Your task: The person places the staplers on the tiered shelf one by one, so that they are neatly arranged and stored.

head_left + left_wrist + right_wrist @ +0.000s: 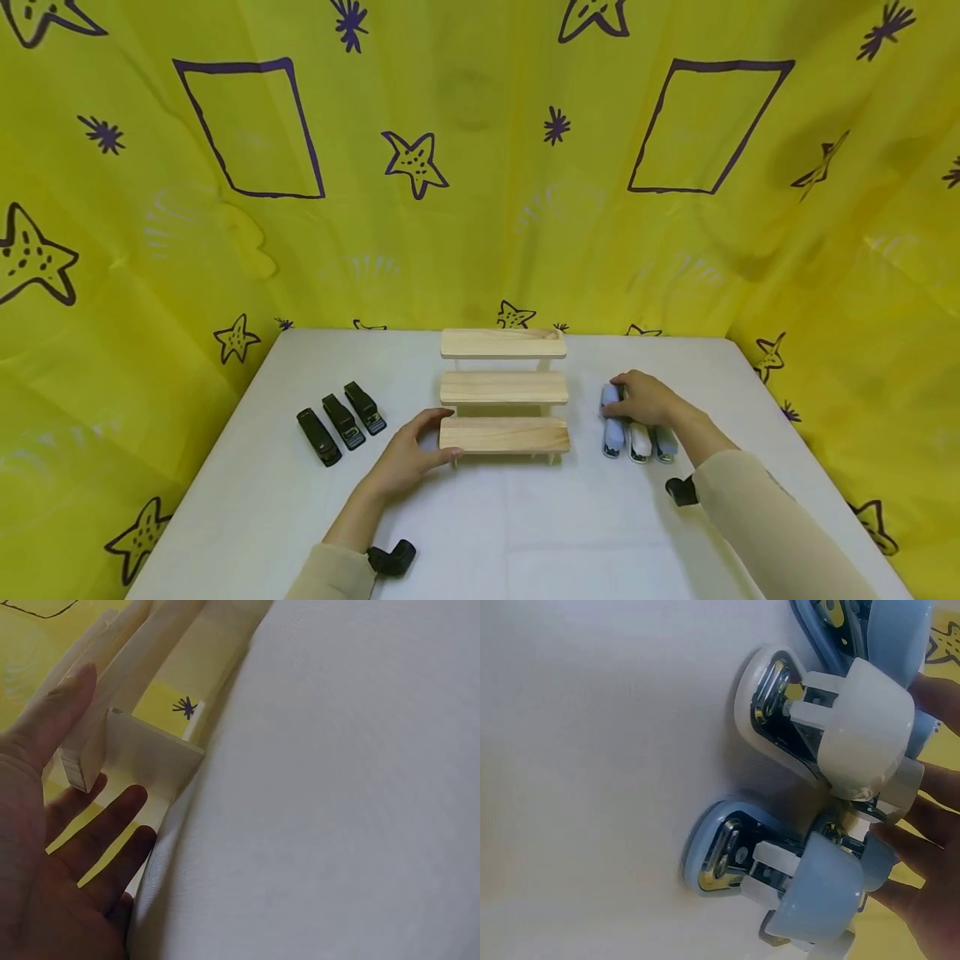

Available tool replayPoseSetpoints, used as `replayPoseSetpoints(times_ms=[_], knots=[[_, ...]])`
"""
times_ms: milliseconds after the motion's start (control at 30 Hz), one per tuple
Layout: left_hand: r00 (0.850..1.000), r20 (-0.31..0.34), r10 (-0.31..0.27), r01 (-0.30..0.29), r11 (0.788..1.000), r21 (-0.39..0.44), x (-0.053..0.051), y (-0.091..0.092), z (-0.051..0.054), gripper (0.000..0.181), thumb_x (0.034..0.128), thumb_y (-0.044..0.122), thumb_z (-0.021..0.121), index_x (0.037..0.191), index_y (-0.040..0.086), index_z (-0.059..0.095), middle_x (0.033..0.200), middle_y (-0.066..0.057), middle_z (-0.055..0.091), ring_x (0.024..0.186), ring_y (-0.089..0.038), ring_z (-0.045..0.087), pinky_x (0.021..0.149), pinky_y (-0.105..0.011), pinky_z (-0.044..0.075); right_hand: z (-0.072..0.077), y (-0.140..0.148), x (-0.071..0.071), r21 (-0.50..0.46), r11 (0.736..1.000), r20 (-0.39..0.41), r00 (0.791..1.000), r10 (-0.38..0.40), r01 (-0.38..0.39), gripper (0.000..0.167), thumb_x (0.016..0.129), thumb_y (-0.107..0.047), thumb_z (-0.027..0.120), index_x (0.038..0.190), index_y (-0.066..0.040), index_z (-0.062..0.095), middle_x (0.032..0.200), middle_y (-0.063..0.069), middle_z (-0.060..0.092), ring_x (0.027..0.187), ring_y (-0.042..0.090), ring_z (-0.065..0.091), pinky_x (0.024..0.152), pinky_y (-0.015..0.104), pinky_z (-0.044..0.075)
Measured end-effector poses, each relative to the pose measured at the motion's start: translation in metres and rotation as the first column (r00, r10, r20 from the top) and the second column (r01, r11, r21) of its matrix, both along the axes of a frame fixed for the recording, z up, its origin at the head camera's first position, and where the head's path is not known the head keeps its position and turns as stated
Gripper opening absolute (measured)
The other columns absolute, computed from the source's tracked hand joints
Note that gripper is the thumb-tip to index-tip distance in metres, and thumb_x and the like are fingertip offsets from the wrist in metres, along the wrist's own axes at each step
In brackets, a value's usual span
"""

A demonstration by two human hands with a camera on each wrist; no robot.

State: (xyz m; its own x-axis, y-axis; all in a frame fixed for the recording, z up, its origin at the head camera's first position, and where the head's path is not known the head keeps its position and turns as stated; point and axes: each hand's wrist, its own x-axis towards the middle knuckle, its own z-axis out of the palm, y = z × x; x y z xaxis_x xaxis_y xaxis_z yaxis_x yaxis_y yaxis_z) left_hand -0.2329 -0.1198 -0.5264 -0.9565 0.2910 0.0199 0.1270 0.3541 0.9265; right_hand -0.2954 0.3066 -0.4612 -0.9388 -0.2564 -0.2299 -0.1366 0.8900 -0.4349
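A three-step wooden stand [504, 387] sits mid-table. My left hand [408, 454] grips the left end of its lowest board [504, 435], thumb at the front corner and index finger at the back. In the left wrist view the other fingers [112, 814] extend below the board. My right hand [647, 398] reaches over a cluster of staplers at the right and pinches a light blue stapler [609, 395] at the back. In front stand another blue stapler [613, 437], a white stapler [866, 727] and a grey-blue stapler [817, 889]. My palm hides staplers behind these.
Three black staplers [343, 421] lie in a slanted row left of the stand. The white-covered table [465, 533] meets yellow curtains [480, 250] with drawn stars at the back and sides. A black wrist mount [392, 558] is strapped to each forearm.
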Motion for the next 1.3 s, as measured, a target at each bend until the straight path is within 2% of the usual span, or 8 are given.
replayPoseSetpoints(times_ms=[233,400,533,700,833,967,1100,1300], knots=[[1.000,0.010,0.005,-0.006,0.999,0.048,0.008,0.003,-0.008,0.061,0.0795,0.030,0.091,0.133,0.024,0.063,0.134,0.000,0.069,0.137,-0.027,0.053,0.121,-0.057,0.026,-0.008,0.007,0.010,-0.003,0.999,-0.012,0.999,-0.038,0.038,0.071,0.089,-0.040,0.080,0.133,0.011,0.059,0.130,0.031,0.063,0.118,0.045,0.062,0.103,0.062,0.047],[1.000,0.002,-0.003,0.003,0.999,0.054,0.010,0.007,-0.009,0.060,0.0796,0.030,0.091,0.132,0.022,0.063,0.133,-0.002,0.070,0.133,-0.027,0.058,0.119,-0.058,0.031,-0.010,0.013,0.017,-0.005,0.998,-0.023,0.998,-0.063,0.063,0.070,0.088,-0.041,0.080,0.131,0.011,0.060,0.128,0.030,0.065,0.118,0.046,0.061,0.102,0.064,0.047],[1.000,-0.010,-0.019,0.020,0.999,0.045,0.008,0.010,-0.005,0.058,0.0803,0.031,0.090,0.131,0.022,0.063,0.132,-0.002,0.070,0.131,-0.028,0.060,0.116,-0.058,0.036,-0.009,0.016,0.022,-0.016,0.997,-0.026,0.996,-0.080,0.079,0.070,0.089,-0.041,0.080,0.132,0.010,0.059,0.129,0.030,0.064,0.119,0.046,0.061,0.103,0.064,0.046],[0.999,-0.026,-0.040,0.041,0.999,0.034,0.003,0.012,-0.002,0.057,0.0814,0.032,0.090,0.130,0.022,0.063,0.130,-0.001,0.070,0.128,-0.028,0.062,0.114,-0.057,0.038,-0.001,0.016,0.024,-0.069,0.991,-0.007,0.993,-0.115,0.114,0.068,0.089,-0.038,0.080,0.134,0.007,0.058,0.133,0.026,0.063,0.118,0.042,0.060,0.101,0.063,0.047],[0.999,-0.029,-0.037,0.038,0.999,0.033,0.000,0.010,-0.002,0.056,0.0816,0.033,0.089,0.130,0.024,0.064,0.129,0.000,0.070,0.127,-0.027,0.063,0.113,-0.056,0.040,0.007,0.013,0.020,-0.098,0.987,0.009,0.992,-0.124,0.124,0.067,0.090,-0.036,0.080,0.137,0.005,0.056,0.138,0.026,0.061,0.122,0.042,0.058,0.103,0.064,0.046],[1.000,-0.020,-0.011,0.012,0.999,0.048,0.001,0.005,-0.004,0.055,0.0812,0.031,0.090,0.130,0.025,0.064,0.129,-0.001,0.070,0.127,-0.027,0.063,0.113,-0.057,0.040,0.015,0.006,0.011,-0.083,0.994,-0.030,0.997,-0.068,0.065,0.066,0.091,-0.036,0.079,0.137,0.004,0.056,0.139,0.028,0.061,0.130,0.048,0.055,0.106,0.066,0.043],[1.000,-0.009,0.008,-0.008,0.998,0.069,0.003,-0.001,-0.005,0.057,0.0816,0.029,0.090,0.132,0.025,0.064,0.130,-0.002,0.069,0.127,-0.027,0.063,0.114,-0.057,0.040,0.023,-0.001,0.001,-0.071,0.997,-0.068,0.998,-0.007,0.002,0.064,0.091,-0.036,0.078,0.136,0.004,0.057,0.137,0.028,0.062,0.128,0.048,0.057,0.105,0.063,0.045],[0.999,0.001,0.035,-0.035,0.996,0.080,0.003,-0.003,-0.008,0.057,0.0804,0.028,0.091,0.131,0.024,0.065,0.127,-0.002,0.071,0.125,-0.025,0.063,0.114,-0.054,0.040,0.036,-0.011,-0.009,-0.026,0.999,-0.073,0.997,0.027,-0.029,0.063,0.090,-0.034,0.079,0.136,0.004,0.056,0.134,0.028,0.063,0.124,0.046,0.059,0.104,0.061,0.047]])
